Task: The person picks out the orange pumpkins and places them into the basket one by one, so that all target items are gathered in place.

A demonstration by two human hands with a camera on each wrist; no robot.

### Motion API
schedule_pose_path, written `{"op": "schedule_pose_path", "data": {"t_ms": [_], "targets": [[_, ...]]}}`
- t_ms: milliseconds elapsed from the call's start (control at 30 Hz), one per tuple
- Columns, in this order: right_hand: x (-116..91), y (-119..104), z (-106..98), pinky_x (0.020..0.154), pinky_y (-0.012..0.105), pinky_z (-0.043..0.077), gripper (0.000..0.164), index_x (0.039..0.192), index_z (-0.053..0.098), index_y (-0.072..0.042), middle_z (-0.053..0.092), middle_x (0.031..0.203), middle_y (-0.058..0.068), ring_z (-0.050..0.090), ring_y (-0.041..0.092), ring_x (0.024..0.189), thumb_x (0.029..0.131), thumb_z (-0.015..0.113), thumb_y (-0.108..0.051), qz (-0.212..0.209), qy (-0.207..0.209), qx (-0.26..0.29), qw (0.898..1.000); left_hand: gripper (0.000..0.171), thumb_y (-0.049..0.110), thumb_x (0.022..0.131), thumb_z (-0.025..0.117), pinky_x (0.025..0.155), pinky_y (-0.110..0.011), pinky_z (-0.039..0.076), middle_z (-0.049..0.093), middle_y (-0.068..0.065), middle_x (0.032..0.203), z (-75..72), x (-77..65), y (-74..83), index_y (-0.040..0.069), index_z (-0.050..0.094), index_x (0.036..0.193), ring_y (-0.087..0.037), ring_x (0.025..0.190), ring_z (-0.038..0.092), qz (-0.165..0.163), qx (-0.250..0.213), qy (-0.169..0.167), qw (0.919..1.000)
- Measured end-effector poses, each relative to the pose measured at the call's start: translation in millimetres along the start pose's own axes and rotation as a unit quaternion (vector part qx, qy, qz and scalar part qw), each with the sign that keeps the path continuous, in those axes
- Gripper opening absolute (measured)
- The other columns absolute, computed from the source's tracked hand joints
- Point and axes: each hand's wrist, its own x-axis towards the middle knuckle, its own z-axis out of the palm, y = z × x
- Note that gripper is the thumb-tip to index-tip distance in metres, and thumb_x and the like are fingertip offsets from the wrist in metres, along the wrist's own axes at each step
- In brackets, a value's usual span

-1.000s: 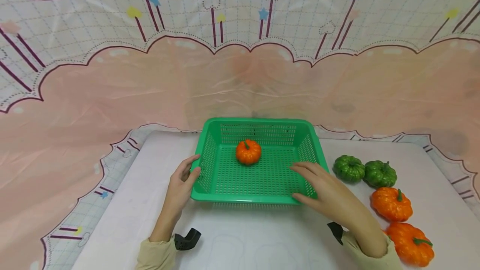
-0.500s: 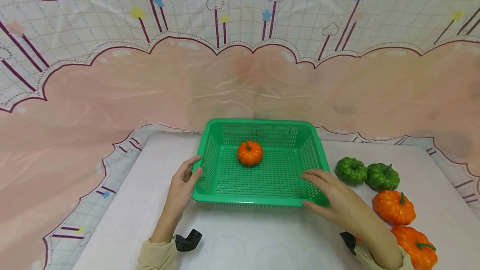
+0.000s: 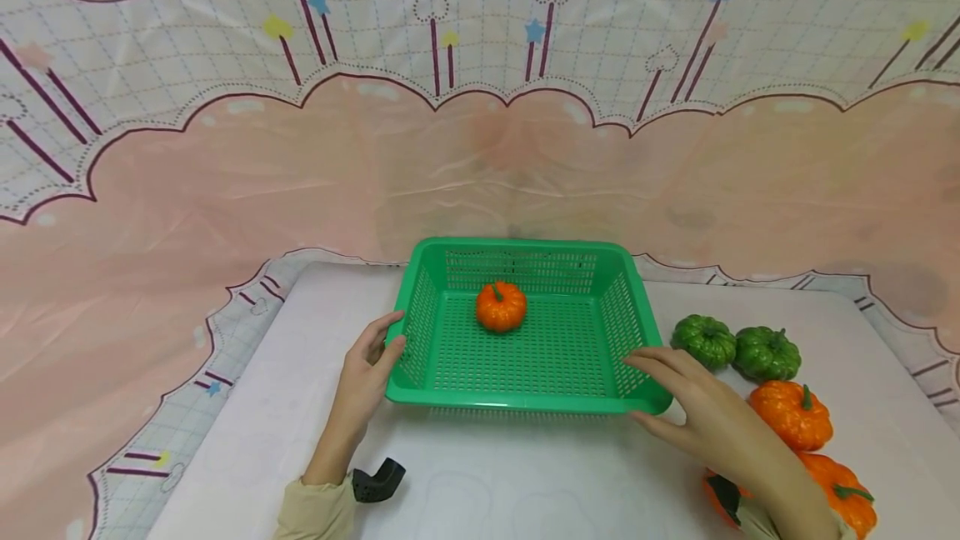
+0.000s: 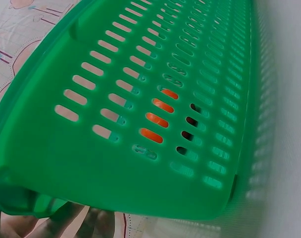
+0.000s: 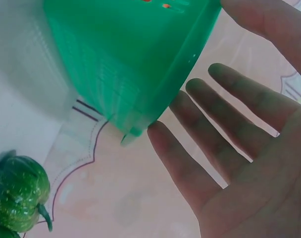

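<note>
Green basket (image 3: 517, 400) sits on the surface (image 3: 525, 473) between left hand (image 3: 366, 377) and right hand (image 3: 693, 394), fingers spread on both. Looks like light, stiffish, kinda slick plastic; I'd grab its short sides.

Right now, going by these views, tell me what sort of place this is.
Probably a staged tabletop set-up: a cartoon-printed sheet rises behind a white table, which bears a green basket and orange and green pumpkins.
</note>
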Motion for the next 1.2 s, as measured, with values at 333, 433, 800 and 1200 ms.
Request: {"op": "schedule_pose_path", "data": {"t_ms": [333,433,800,1200], "targets": [[-11.7,8.9,-4.7,0.088,0.052,0.054,0.059,0.128,0.063,-0.009,0.058,0.132,0.009,0.058,0.033,0.119,0.077,0.087,-0.025,0.021,0.001,-0.009,1.0,0.043,0.025,0.103,0.055,0.115,-0.052,0.032,0.04,-0.011,0.155,1.0,-0.5,-1.7,0.018,0.047,0.145,-0.029,0.144,0.037,-0.009,-0.005,0.001,0.9999],[-13.3,10.2,-6.3,0.086,0.052,0.055,0.058,0.127,0.063,-0.009,0.059,0.131,0.01,0.06,0.033,0.116,0.077,0.087,-0.025,0.026,-0.005,-0.012,1.0,0.043,0.024,0.103,0.055,0.115,-0.052,0.032,0.04,-0.011,0.155,1.2,-0.6,-1.8,0.018,0.047,0.145,-0.029,0.145,0.036,-0.008,-0.006,0.0,0.9999],[-19.2,14.7,-8.1,0.084,0.051,0.056,0.057,0.128,0.063,-0.01,0.059,0.13,0.012,0.062,0.033,0.112,0.078,0.085,-0.028,0.052,-0.026,-0.012,0.998,0.042,0.023,0.104,0.054,0.115,-0.051,0.032,0.041,-0.01,0.155,2.0,0.4,-1.3,0.018,0.047,0.145,-0.028,0.144,0.037,-0.005,0.0,0.0,1.0],[-30.0,20.6,-9.4,0.087,0.055,0.054,0.058,0.132,0.06,-0.013,0.059,0.13,0.006,0.061,0.031,0.113,0.081,0.082,-0.031,0.085,-0.048,-0.004,0.995,0.043,0.026,0.104,0.055,0.115,-0.052,0.032,0.039,-0.01,0.156,0.5,-0.8,-1.5,0.018,0.046,0.146,-0.029,0.145,0.036,-0.007,-0.004,-0.003,1.0]]}}
